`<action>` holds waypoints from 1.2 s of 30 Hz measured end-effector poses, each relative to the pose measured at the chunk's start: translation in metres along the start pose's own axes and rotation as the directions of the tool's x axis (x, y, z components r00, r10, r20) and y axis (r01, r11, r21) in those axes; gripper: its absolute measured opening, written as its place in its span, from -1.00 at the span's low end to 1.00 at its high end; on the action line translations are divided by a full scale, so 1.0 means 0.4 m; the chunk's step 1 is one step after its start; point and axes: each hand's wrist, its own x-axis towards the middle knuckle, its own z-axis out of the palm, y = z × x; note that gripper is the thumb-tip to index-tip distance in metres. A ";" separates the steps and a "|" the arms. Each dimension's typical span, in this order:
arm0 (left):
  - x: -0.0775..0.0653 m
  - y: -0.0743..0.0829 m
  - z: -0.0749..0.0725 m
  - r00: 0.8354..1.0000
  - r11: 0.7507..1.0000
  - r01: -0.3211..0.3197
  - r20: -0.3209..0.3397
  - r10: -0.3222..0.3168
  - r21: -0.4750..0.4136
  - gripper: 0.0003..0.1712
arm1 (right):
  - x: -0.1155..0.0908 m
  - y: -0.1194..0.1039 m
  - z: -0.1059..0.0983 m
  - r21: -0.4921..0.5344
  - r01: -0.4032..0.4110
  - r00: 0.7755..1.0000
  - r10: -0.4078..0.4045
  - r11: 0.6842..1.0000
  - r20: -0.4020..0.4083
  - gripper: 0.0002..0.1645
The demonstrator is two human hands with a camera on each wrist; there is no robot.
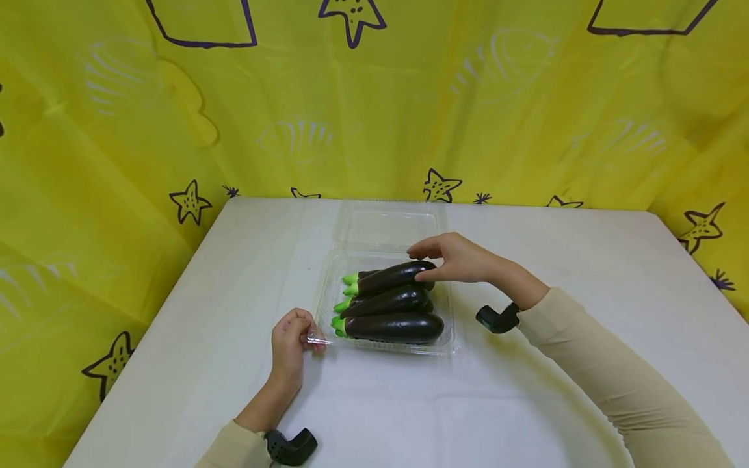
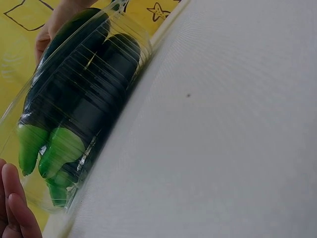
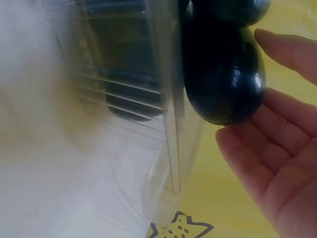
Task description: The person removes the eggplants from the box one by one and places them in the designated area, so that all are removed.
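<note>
A clear plastic clamshell container (image 1: 386, 349) holds several glossy dark eggplants (image 1: 392, 327) with green stem ends, stacked in layers. My left hand (image 1: 290, 343) pinches the front left corner of the container between thumb and fingers. In the left wrist view its fingers (image 2: 20, 208) show beside the green stem ends, behind the clear wall. My right hand (image 1: 462, 259) is at the blunt right end of the rearmost top eggplant (image 1: 389, 278), thumb at its near side and fingers stretched loosely over the far side. In the right wrist view its fingertips (image 3: 228, 139) touch the rounded end.
The container's lid (image 1: 380, 227) lies folded back toward the rear edge of the white table (image 1: 556, 273). A yellow curtain (image 1: 380, 97) with starfish and fish drawings hangs behind and along the sides. Dark wrist cameras (image 1: 497, 319) sit on both wrists.
</note>
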 end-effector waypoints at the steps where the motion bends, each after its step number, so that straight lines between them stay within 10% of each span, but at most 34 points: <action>1: 0.001 0.000 0.000 1.000 1.000 0.001 -0.002 -0.001 0.006 -0.76 | 0.000 -0.001 0.001 -0.006 -0.001 1.000 0.001 1.000 0.012 -0.44; 20: 0.003 0.005 0.005 0.995 0.998 -0.028 -0.092 0.033 0.052 -0.84 | 0.000 -0.013 0.003 -0.143 0.045 0.996 -0.034 0.989 0.077 -0.49; 36: 0.002 0.004 0.007 0.996 0.999 -0.027 -0.087 0.031 0.042 -0.82 | -0.068 -0.010 -0.010 -0.045 -0.074 0.974 0.062 0.996 -0.216 -0.46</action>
